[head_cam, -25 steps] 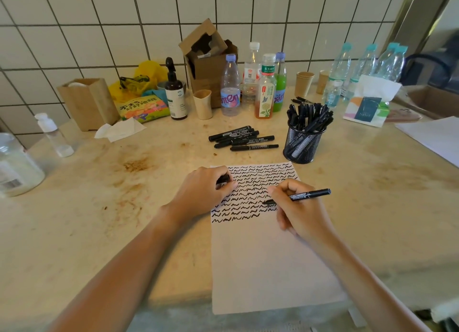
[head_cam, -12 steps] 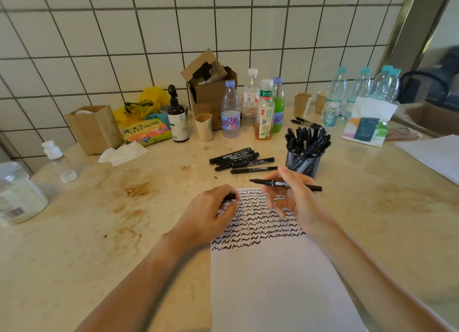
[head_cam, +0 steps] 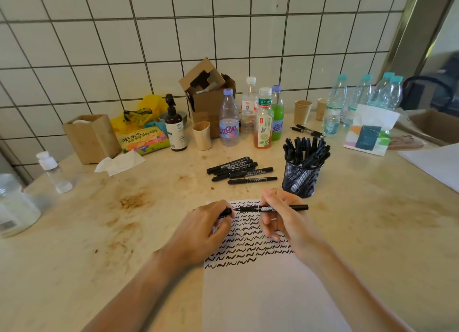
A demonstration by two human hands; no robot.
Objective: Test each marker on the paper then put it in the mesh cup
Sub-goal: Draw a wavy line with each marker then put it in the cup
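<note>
marker (head_cam: pixel 273 208): we hold it level above the top of the paper (head_cam: pixel 268 294), tip pointing to 9 o'clock.
right hand (head_cam: pixel 283 220): fingers pinch the marker's barrel.
left hand (head_cam: pixel 208 229): curled round a small dark piece we take for the cap (head_cam: pixel 224 213), just off the tip.
step: testing looks done; we judge capping is in hand.
next: line cap and tip, press home, then carry the marker to the mesh cup (head_cam: pixel 301 177) at 1 o'clock.
untested markers (head_cam: pixel 242 170): loose pile at 12 o'clock.
</note>
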